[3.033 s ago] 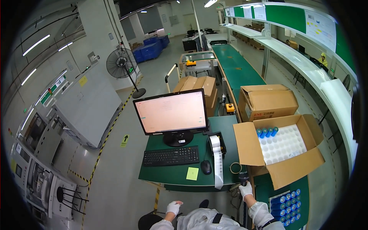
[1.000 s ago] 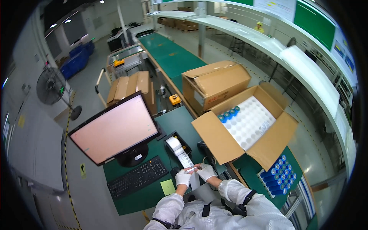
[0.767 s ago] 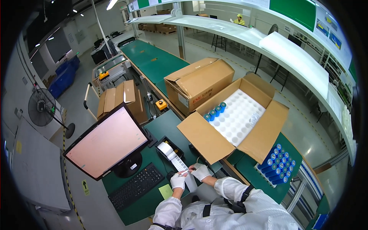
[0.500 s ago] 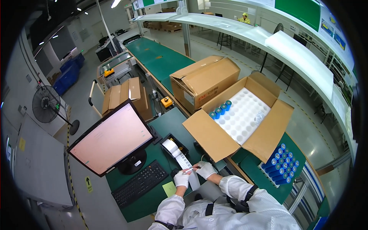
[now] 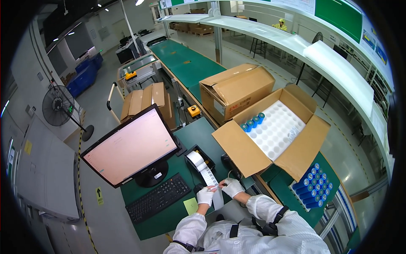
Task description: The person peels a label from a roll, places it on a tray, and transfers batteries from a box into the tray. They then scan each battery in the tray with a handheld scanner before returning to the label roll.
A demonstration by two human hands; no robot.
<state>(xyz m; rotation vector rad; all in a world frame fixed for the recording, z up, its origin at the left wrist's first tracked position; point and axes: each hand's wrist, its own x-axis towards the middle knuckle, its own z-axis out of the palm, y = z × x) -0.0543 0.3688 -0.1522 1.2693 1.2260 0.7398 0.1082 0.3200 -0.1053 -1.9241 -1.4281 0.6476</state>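
Note:
My left hand (image 5: 206,196), in a white glove with bare fingertips, pinches the lower end of a printed label strip (image 5: 208,176). Close beside it, my right hand (image 5: 232,188), gloved the same way, has its thumb and finger pressed together at the strip's edge. The strip runs down from a white label roll (image 5: 195,159) in a small black label printer (image 5: 207,157). Below the fingers hangs a pale backing strip (image 5: 218,200). Whether a single label lies between my fingertips is too small to make out.
A monitor (image 5: 131,146) and black keyboard (image 5: 158,197) stand left. At right, an open carton (image 5: 241,148) holds a white foam tray (image 5: 277,131) with several blue cylindrical cells (image 5: 252,122). More blue cells (image 5: 313,186) stand farther right. Behind is another carton (image 5: 237,91).
The whole view has shifted, so the bench things sit farther right in the picture. My hands stay at the strip's end, with the fingertips slightly rearranged.

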